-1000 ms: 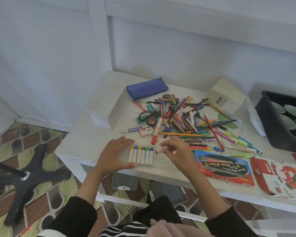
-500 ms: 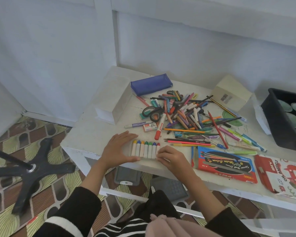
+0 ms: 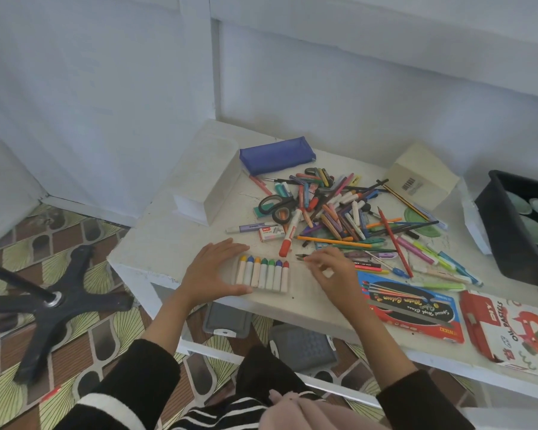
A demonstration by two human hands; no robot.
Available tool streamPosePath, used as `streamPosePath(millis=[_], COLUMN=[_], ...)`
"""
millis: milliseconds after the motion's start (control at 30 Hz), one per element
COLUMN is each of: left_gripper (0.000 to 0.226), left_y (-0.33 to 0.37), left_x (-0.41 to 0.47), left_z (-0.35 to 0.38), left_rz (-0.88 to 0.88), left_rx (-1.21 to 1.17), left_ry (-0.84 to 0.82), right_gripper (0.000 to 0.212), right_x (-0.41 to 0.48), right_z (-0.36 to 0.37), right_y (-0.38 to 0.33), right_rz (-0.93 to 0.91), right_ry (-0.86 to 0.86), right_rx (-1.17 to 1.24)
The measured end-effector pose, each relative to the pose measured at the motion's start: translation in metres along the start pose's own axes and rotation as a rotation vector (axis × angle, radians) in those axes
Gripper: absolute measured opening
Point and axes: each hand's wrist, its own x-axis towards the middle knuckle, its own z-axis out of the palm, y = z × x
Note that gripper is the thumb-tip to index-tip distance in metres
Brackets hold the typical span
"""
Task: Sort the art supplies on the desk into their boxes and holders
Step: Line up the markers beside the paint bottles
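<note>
Landmark: the crayon row (image 3: 263, 274) lay near the front edge of the desk (image 3: 168, 243), sticks side by side and touching, coloured tips pointing away from the person.
Left grip: the left grip (image 3: 212, 271) lay flat against the left end of the crayon row, fingers straight and apart, thumb under the near ends. It clamped nothing and probably served as a stop to keep the sticks from rolling.
Right grip: the right grip (image 3: 333, 274) hovered just right of the crayon row, fingers curled together, apparently pinching a thin pink pencil (image 3: 305, 259). Blur left this hold uncertain.
Unsorted heap: the heap (image 3: 333, 209) of pens, pencils and markers, with scissors (image 3: 277, 206), lay beyond the crayon row.
Boxes: a paint box (image 3: 410, 308) lay right of the crayon row, near the right grip. The oil pastel box (image 3: 510, 327) lay farther right, well apart.
Pouch: a blue pouch (image 3: 277, 155) lay far beyond the crayon row, zipped or not could not be told.
Judged step: gathering like sticks into one set, presumably so they could enter a box together.
Remaining: most supplies lay unsorted.
</note>
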Motion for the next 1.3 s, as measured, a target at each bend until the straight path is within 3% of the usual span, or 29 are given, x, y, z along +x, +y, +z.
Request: streamPosePath(millis=[167, 267, 467, 667, 767, 867, 933, 1100, 1200, 1300], left_gripper=[0.109, 0.107, 0.107, 0.109, 0.102, 0.097, 0.096, 0.098, 0.098, 0.096], left_y=[0.000, 0.000, 0.003, 0.007, 0.006, 0.006, 0.007, 0.010, 0.011, 0.014], left_x=[0.000, 0.000, -0.001, -0.001, -0.002, -0.002, -0.001, 0.000, 0.000, -0.002], left_z=[0.001, 0.002, 0.001, 0.001, 0.003, 0.003, 0.002, -0.004, -0.004, -0.002], left_rz=[0.012, 0.009, -0.008, -0.016, -0.013, -0.013, -0.027, -0.075, -0.105, -0.154], left_rx=[-0.012, -0.008, -0.009, -0.008, -0.010, 0.004, -0.001, -0.042, -0.067, -0.085], left_ry=[0.023, 0.029, 0.021, 0.010, 0.019, 0.007, -0.009, -0.063, -0.074, -0.079], right_gripper=[0.012, 0.020, 0.031, 0.023, 0.021, 0.014, 0.013, 0.019, 0.012, 0.004], right_x=[0.044, 0.075, 0.117, 0.121, 0.117, 0.103, 0.090, 0.051, 0.031, 0.016], right_z=[-0.037, -0.053, -0.048, -0.037, -0.039, -0.046, -0.051, -0.041, -0.025, -0.010], right_y=[0.030, 0.060, 0.109, 0.119, 0.110, 0.084, 0.059, 0.013, 0.001, -0.006], right_rz=[0.263, 0.433, 0.537, 0.608, 0.544, 0.344, 0.351, 0.384, 0.418, 0.331], right_ry=[0.185, 0.194, 0.070, 0.154, 0.213, 0.286, 0.286, -0.082, -0.136, -0.122], right_rx=[-0.160, -0.260, -0.415, -0.441, -0.361, -0.141, 0.024, 0.232, 0.286, 0.241])
